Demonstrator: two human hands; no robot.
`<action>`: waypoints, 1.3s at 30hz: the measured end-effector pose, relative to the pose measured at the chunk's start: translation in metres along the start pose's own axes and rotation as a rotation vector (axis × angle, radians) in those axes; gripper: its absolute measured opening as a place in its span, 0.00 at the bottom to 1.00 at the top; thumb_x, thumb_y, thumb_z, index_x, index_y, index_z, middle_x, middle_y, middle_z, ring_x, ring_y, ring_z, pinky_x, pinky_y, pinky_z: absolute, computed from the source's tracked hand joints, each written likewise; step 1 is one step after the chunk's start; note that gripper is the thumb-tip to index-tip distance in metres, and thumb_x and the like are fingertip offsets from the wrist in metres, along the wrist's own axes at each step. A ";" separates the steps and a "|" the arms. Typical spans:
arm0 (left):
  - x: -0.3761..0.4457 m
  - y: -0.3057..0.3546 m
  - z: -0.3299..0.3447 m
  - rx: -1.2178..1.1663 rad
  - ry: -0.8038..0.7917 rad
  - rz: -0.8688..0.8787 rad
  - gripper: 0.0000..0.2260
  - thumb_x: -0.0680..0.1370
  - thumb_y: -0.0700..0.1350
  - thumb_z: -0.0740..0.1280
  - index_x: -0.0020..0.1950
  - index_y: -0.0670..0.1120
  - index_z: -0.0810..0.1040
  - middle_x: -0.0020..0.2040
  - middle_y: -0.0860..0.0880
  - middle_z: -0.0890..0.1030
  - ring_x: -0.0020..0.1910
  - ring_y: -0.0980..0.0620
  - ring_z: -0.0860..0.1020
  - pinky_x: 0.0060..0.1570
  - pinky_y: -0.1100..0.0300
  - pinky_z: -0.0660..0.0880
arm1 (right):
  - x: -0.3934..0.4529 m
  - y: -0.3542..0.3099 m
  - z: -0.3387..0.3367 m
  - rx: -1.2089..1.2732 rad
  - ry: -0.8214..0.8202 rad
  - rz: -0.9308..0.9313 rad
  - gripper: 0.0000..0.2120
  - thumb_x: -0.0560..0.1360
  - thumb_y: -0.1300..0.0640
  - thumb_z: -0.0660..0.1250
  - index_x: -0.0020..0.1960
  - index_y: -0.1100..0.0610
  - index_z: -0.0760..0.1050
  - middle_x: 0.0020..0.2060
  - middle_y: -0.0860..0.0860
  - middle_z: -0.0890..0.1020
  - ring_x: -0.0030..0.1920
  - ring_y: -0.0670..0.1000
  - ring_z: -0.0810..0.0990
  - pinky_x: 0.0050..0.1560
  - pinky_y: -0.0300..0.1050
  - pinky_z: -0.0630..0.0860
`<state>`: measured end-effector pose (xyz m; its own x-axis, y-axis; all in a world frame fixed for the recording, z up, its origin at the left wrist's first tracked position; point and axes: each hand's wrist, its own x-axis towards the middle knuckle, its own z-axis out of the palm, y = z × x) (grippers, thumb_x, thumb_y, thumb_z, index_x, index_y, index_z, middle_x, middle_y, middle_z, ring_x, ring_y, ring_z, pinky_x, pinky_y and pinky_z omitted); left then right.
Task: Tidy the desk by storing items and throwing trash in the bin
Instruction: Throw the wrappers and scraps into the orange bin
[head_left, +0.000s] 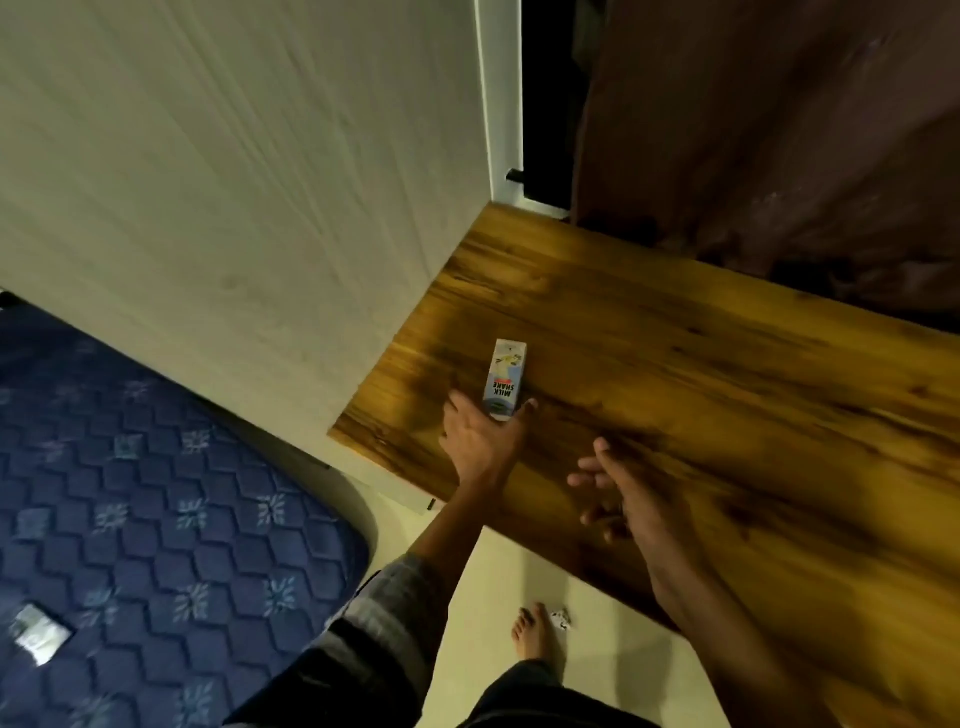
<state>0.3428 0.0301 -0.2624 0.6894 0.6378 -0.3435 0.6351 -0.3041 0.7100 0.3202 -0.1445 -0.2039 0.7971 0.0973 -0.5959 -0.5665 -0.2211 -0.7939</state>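
Wood-grain laminate, warm brown and glossy, makes up the desk top (675, 364) that both bare hands reach over. The left hand (480, 441) stretches forward with its thumb spread to nine o'clock and a finger out at three o'clock, closing around the near end of a small white and blue milkshake carton (506, 379) that lies flat on the desk; the fingers bracket the carton's lower end and touch it, though whether the grasp is already firm I cannot tell. The carton points away toward twelve o'clock, its printed label upside down from this view, and it sits near the desk's left corner. The right hand (623, 493) hovers just beside the left one, at about four o'clock from it, fingers relaxed and loosely spread, holding nothing and blurred. A rolled grey sleeve (395, 597) covers the left forearm. At six o'clock from the hands a bare foot (535, 634) stands on the pale floor (519, 571), with a small crumpled white scrap (562, 619) just beside its toes. At nine o'clock lies a dark blue patterned mattress (156, 493) with a small white packet (39, 631) on it. A pale textured wall (234, 182) rises behind the desk at eleven o'clock, and a dark reddish curtain (779, 130) hangs at one o'clock.
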 end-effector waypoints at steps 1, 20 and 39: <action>0.007 0.001 0.005 0.004 -0.006 0.004 0.56 0.71 0.71 0.71 0.84 0.48 0.41 0.82 0.44 0.58 0.80 0.41 0.59 0.79 0.40 0.56 | 0.003 0.002 0.000 -0.006 0.004 0.008 0.15 0.82 0.42 0.58 0.49 0.50 0.78 0.46 0.46 0.84 0.42 0.57 0.83 0.43 0.50 0.76; -0.153 0.044 0.068 -0.398 -0.867 -0.198 0.18 0.76 0.49 0.75 0.65 0.47 0.81 0.58 0.44 0.86 0.57 0.45 0.84 0.55 0.51 0.81 | -0.055 0.079 -0.098 0.418 0.315 0.065 0.09 0.77 0.49 0.72 0.55 0.48 0.80 0.48 0.46 0.86 0.47 0.48 0.86 0.37 0.41 0.82; -0.517 -0.018 0.237 0.299 -1.339 -0.041 0.15 0.76 0.52 0.75 0.62 0.53 0.82 0.52 0.53 0.88 0.52 0.54 0.86 0.57 0.52 0.74 | -0.314 0.340 -0.319 0.963 0.812 0.233 0.14 0.78 0.50 0.71 0.57 0.58 0.82 0.45 0.57 0.88 0.45 0.58 0.88 0.46 0.52 0.83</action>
<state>0.0576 -0.4622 -0.2432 0.3665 -0.4619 -0.8077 0.5955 -0.5505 0.5851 -0.0562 -0.5595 -0.2486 0.3640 -0.5416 -0.7577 -0.3597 0.6687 -0.6507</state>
